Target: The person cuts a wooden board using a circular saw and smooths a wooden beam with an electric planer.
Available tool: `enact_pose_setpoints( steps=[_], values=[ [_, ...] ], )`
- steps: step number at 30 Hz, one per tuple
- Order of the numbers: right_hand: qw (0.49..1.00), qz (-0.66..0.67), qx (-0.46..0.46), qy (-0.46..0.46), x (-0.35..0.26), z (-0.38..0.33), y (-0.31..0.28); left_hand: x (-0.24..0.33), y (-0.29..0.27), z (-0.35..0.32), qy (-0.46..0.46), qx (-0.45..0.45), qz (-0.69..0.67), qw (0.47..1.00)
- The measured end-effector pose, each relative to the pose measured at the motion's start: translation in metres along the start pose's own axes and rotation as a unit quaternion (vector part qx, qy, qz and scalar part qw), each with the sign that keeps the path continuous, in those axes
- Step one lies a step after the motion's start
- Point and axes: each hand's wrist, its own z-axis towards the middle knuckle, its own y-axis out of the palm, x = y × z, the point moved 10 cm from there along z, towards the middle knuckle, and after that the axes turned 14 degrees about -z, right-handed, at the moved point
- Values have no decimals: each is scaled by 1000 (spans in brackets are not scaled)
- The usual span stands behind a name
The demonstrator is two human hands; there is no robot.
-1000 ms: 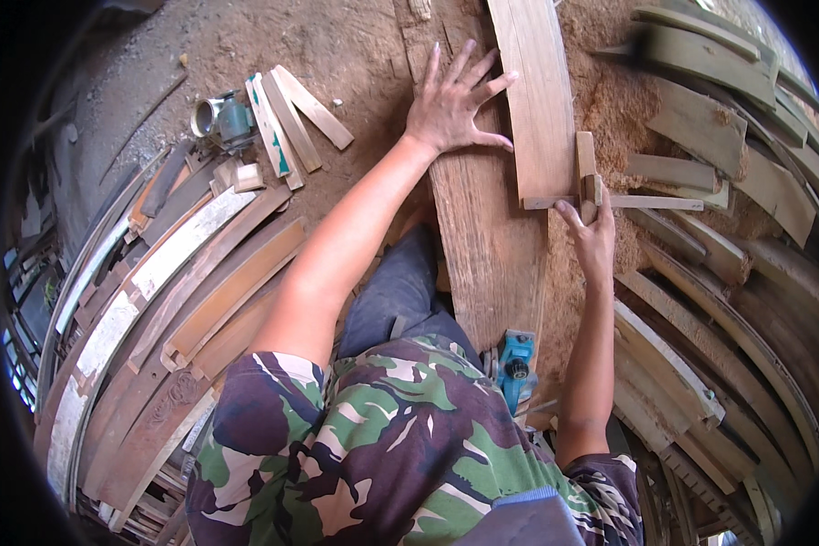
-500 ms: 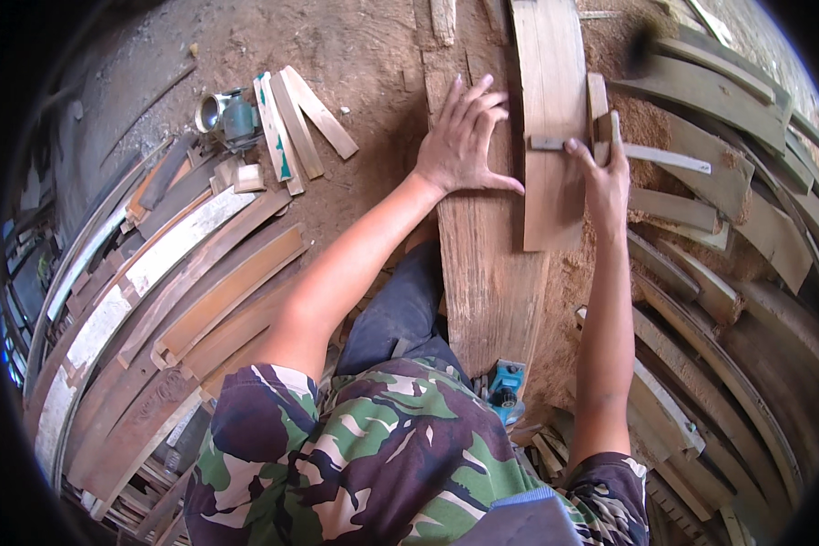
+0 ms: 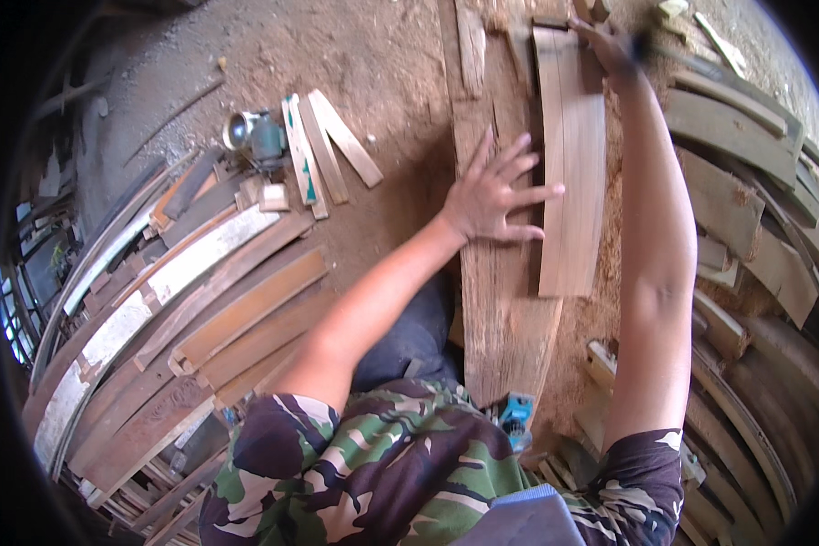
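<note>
A pale plank lies lengthwise on a longer, rougher board. A thin dark line runs along part of its face. With fingers spread, my left hand rests over the rough board, its fingertips at the plank's left edge; it holds nothing. My right arm is stretched to the plank's far end. There my right hand holds a try square, whose dark blade lies across that end. Part of the square's wooden stock shows beyond the fingers; a dark blur covers part of the hand.
By my body, a blue power planer sits at the rough board's near end. Stacked timber fills the left, and curved wooden pieces the right. A green power tool and several thin strips lie on the dusty ground at upper left.
My right hand has carried the try square from mid-plank to the far end. The plank now sits nearer me. My left hand remains spread at its left edge. The whole view has shifted.
</note>
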Motion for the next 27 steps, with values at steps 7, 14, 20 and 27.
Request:
enact_pose_setpoints(
  steps=[7,14,20,27],
  values=[
    [966,147,212,21,-41,-130,-30,-11,-18,-18,-42,-2,-4,999],
    [907,95,379,157,90,-468,-109,11,1,12,-98,84,29,991],
    [737,84,567,357,224,-859,-86,37,53,56,-432,-28,81,898],
    [544,140,713,420,190,-1097,59,34,72,20,-231,-270,175,918]
  ],
)
